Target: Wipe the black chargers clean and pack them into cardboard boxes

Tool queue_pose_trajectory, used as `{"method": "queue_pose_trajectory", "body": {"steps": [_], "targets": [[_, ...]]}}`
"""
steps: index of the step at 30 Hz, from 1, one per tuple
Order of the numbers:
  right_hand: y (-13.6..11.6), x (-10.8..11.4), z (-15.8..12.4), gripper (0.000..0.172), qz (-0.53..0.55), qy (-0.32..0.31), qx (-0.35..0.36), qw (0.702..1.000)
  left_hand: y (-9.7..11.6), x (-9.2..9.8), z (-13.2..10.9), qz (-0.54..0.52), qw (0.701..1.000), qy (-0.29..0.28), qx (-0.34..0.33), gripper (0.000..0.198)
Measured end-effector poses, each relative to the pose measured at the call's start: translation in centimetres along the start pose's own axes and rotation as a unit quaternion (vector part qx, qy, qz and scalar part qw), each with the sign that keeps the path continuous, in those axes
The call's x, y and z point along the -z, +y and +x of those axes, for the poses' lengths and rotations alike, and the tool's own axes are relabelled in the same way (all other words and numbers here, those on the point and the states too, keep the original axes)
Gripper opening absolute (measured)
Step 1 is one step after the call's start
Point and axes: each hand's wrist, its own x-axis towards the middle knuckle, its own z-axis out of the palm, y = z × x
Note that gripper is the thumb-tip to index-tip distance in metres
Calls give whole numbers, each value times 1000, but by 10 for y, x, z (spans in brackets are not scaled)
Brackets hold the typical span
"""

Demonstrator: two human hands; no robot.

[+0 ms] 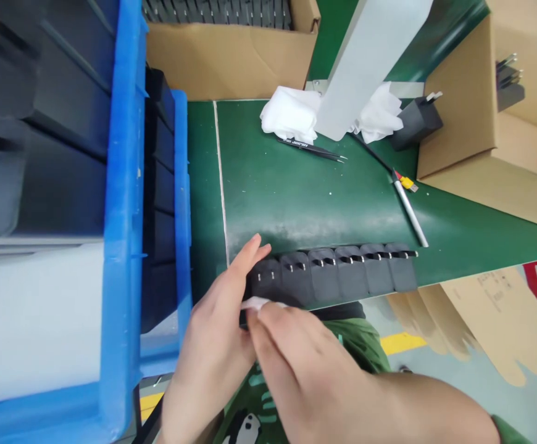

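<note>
A row of several black power adapters (324,277) with metal prongs lies along the near edge of the green table. My left hand (217,320) is at the row's left end, gripping the endmost adapter, its upper fingertips rising past the adapter's far side. In my right hand (305,351), a white wipe (257,302) is pinched and pressed against the near side of that adapter. My fingers hide most of the wipe and part of the adapter.
Blue crates (127,203) with black adapters stand at left. Cardboard boxes (231,58) are at the back and right. Black tweezers (312,148), crumpled white wipes (291,114), a silver craft knife (410,209) and a loose adapter (415,123) lie around a grey post (370,61).
</note>
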Motion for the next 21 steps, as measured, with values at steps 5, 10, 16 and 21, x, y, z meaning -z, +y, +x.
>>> {"method": "queue_pose_trajectory", "body": {"steps": [5,10,16,21], "targets": [[16,40,-19,45,13,-61,-29,998,-6,0,-5,12,1000,-17,-18,79],[20,19,-29,47,-133,39,-54,989,-10,0,-5,-9,1000,-17,2,91],[-2,-12,7,35,-19,-24,22,999,-12,2,-5,-44,999,-26,-6,82],[16,43,-22,37,186,-77,13,979,-14,1,-3,28,998,8,-48,77]]}}
